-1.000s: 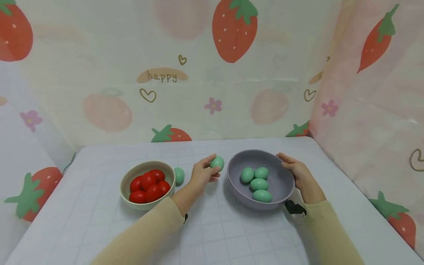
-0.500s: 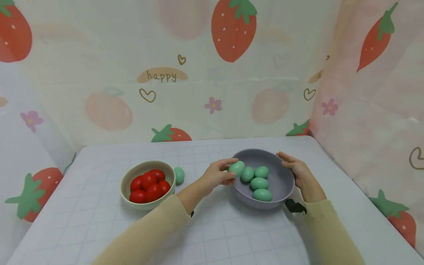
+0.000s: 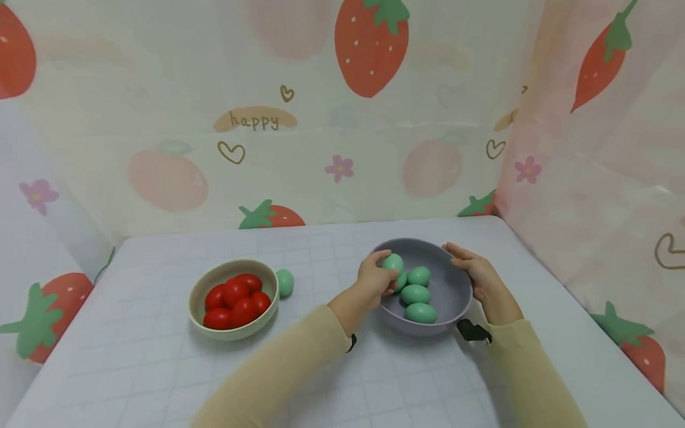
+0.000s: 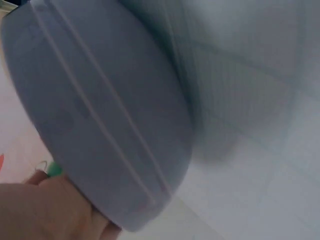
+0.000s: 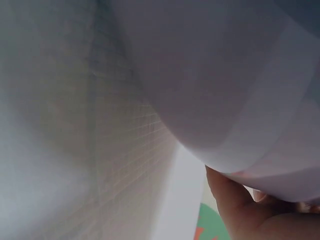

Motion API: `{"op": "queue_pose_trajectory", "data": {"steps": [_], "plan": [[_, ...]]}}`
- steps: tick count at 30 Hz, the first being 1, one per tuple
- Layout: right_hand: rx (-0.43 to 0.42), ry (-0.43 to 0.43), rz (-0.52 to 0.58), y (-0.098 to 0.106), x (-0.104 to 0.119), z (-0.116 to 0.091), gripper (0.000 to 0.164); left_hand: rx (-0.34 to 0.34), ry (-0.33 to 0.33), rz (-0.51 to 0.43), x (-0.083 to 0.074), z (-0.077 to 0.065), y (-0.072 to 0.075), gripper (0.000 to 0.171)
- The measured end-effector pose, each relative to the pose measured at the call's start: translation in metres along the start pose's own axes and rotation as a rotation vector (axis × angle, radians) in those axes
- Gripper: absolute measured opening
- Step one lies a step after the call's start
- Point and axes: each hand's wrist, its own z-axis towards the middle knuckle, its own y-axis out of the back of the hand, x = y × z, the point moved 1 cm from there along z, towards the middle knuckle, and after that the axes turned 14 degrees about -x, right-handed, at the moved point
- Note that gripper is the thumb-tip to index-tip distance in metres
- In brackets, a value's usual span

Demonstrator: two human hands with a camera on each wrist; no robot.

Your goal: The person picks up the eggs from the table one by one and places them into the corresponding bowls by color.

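My left hand [image 3: 374,278] pinches a green egg [image 3: 393,263] between fingers and thumb, over the left part of a purple-grey bowl [image 3: 455,300]. Several more green eggs [image 3: 420,313] lie inside that bowl; the left hand partly covers one of them. On the bowl's right side my right hand [image 3: 483,284] holds the rim, fingers along the outer wall. In the left wrist view the bowl's outer wall [image 4: 105,115] hides most of the inside, and only a sliver of green egg [image 4: 55,169] shows by the fingers. The right wrist view has fingers [image 5: 227,195] against the bowl's underside [image 5: 215,100].
To the left stands a cream bowl [image 3: 195,318] with several red eggs [image 3: 235,291]. One green egg [image 3: 286,282] lies on the white table [image 3: 134,368] just right of it. A strawberry-print backdrop [image 3: 321,119] rises behind the table and at its sides.
My left hand has carried the green egg rightward from the table between the bowls to over the purple-grey bowl. The right hand stays at the bowl's rim.
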Motion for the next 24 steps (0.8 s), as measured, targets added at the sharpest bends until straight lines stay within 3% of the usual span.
{"op": "queue_pose_trajectory", "data": {"steps": [6,10,15,24], "plan": [[0.009,0.012,0.005,-0.007,0.0,0.002,0.055,-0.207,-0.044,0.094,0.0,0.006,-0.016,0.05],[0.001,0.001,0.011,-0.008,0.0,0.003,0.055,-0.268,-0.046,0.118,0.003,0.01,-0.025,0.053],[0.006,0.005,-0.003,-0.003,-0.001,0.003,0.054,-0.291,-0.009,0.081,0.009,0.019,-0.032,0.054],[0.001,-0.024,0.04,0.002,-0.001,0.001,0.055,-0.254,0.135,0.063,0.026,0.031,-0.044,0.056]]}}
